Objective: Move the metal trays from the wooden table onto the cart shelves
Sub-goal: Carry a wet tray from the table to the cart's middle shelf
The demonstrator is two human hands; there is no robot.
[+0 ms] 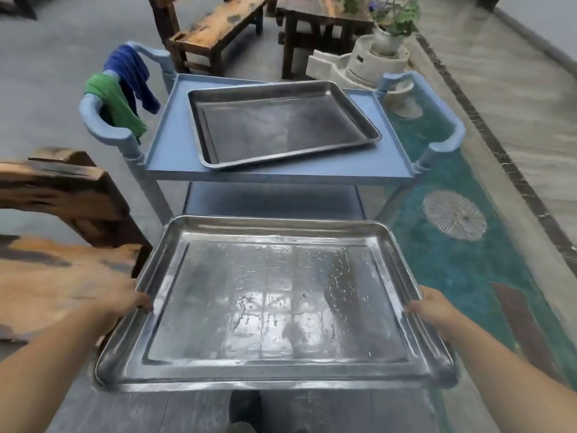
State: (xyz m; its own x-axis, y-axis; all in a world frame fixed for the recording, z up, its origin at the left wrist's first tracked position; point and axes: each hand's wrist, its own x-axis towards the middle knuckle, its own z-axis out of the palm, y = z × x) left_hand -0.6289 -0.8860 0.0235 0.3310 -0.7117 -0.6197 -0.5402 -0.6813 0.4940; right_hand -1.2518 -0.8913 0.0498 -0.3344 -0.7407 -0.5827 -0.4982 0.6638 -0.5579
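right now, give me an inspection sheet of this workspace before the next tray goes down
surface: blue cart's top shelf holds one metal tray, lying askew; lower shelf partly visible.
job's things: carried tray held level in front of the cart.
clutter: green cloth and blue cloth draped over a cart handle.
grips: left hand grips the carried tray's left rim; right hand grips its right rim.
cables: nothing seen.
surroundings: wooden bench, potted plant and stone mill behind the cart; wooden furniture at left.

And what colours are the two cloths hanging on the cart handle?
A blue cloth and a green cloth; head view.
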